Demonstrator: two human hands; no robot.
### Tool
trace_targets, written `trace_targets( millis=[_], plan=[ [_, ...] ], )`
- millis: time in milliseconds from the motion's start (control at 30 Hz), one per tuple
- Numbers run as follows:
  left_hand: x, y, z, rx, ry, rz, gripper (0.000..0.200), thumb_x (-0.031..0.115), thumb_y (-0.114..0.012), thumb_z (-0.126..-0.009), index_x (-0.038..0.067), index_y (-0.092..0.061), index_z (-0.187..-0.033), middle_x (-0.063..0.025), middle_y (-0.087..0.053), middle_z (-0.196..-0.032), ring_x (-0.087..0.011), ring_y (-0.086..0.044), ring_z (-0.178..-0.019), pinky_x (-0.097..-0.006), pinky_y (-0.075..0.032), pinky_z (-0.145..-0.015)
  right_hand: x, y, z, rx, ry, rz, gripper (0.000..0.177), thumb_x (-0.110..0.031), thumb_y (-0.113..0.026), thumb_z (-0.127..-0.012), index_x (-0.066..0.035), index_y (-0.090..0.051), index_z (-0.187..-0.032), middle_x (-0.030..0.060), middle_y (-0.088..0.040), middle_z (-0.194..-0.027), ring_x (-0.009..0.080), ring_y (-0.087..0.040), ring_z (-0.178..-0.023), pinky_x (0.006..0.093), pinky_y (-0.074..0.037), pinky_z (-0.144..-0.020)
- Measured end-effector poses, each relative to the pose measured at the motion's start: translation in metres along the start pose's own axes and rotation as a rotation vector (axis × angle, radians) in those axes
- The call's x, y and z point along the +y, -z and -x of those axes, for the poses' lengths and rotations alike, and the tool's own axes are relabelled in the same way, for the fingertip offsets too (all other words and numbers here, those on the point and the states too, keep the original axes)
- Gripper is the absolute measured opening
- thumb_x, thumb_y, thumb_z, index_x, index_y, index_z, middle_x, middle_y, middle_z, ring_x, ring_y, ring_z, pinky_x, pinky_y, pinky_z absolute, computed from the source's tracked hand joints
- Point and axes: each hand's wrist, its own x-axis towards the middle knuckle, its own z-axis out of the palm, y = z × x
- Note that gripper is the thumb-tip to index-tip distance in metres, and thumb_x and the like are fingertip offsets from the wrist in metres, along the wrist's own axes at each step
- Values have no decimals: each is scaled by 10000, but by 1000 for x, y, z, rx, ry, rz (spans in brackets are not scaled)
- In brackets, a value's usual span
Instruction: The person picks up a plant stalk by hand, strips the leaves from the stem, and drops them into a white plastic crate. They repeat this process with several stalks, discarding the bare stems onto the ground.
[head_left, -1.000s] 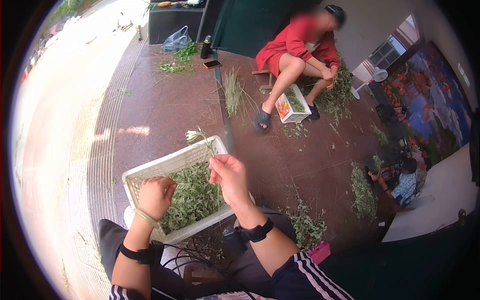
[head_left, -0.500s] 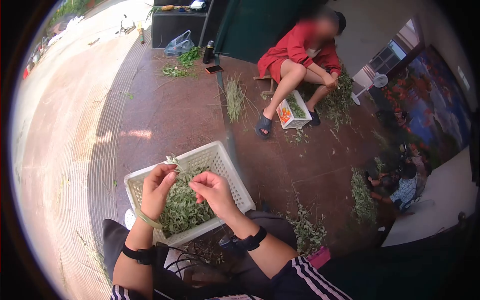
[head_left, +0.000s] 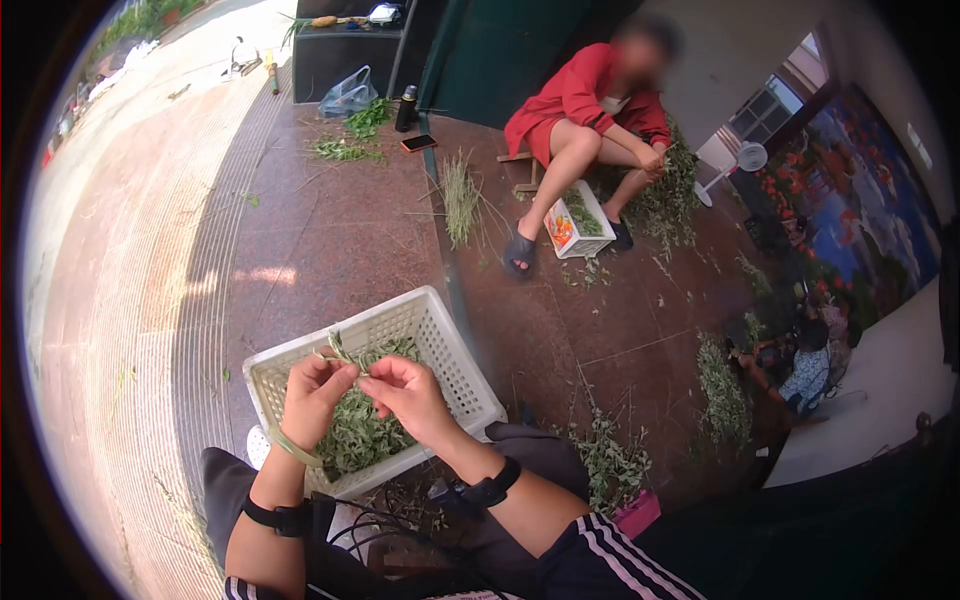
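Note:
Above a white perforated crate (head_left: 470,365), my left hand (head_left: 312,400) is closed, pinching a leafy green sprig (head_left: 337,345) between thumb and fingers. Close against it, my right hand (head_left: 410,405) is also closed, its thumb and forefinger pinched on the sprig beside the left thumb. The exact grip is partly hidden by the fingers. Below both hands, a heap of loose green leaves (head_left: 365,435) lies in the crate.
Leafy cut stems (head_left: 610,465) lie on the floor to my right, beside a pink object (head_left: 637,515). Bare stalks (head_left: 460,200) lie farther off. A seated person in red (head_left: 585,95) handles plants over a small white basket (head_left: 590,245). Another person (head_left: 808,375) is at far right.
My right hand has moved left to meet my left hand at the sprig; the two were apart before. The view has shifted slightly.

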Motion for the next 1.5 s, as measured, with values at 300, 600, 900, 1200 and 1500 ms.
trace_targets(
  millis=[300, 600, 900, 1200, 1500],
  plan=[
    [-11, -4, -2, 81, 6, -17, 100, 86, -575, -838, -2, -529, -827, -13, -552, -742, -79, -518, -675, -212, -423, -625, 1, -3, -2, 146, -30, -153, 92, -150, -593, -835, -64, -563, -851, -21, -542, -695, 35, -501, -559, 180, -424, -483],
    [-9, 7, -6, 179, 29, 29, 129, 136, -514, -880, 10, -497, -855, -35, -553, -738, -105, -533, -660, -230, -437, -632, 0, 7, -8, 352, -159, -404, 162, -233, -559, -863, -78, -512, -871, 18, -556, -777, 99, -560, -584, 207, -450, -481],
    [-6, 8, -4, 102, 29, -9, 89, 83, -577, -835, 0, -546, -836, -35, -578, -743, -88, -528, -659, -215, -431, -615, 2, -7, -6, 73, -170, 67, 228, -243, -526, -881, -35, -583, -957, 26, -595, -768, 47, -504, -530, 169, -401, -435],
    [-9, 3, -4, 111, -5, -157, 74, 58, -603, -805, -3, -563, -793, -2, -564, -697, -60, -491, -617, -202, -398, -550, 1, -8, -6, 41, -47, 9, 142, -164, -556, -858, -25, -572, -886, -9, -556, -718, 24, -461, -509, 167, -381, -425],
    [3, -6, 2, 106, -285, -822, 69, 44, -619, -754, -11, -581, -769, -80, -556, -638, -170, -526, -552, -279, -408, -511, 0, -7, -4, 120, -101, 21, 148, -162, -561, -851, -15, -557, -832, -12, -532, -666, 31, -462, -487, 180, -398, -412]
  ],
)
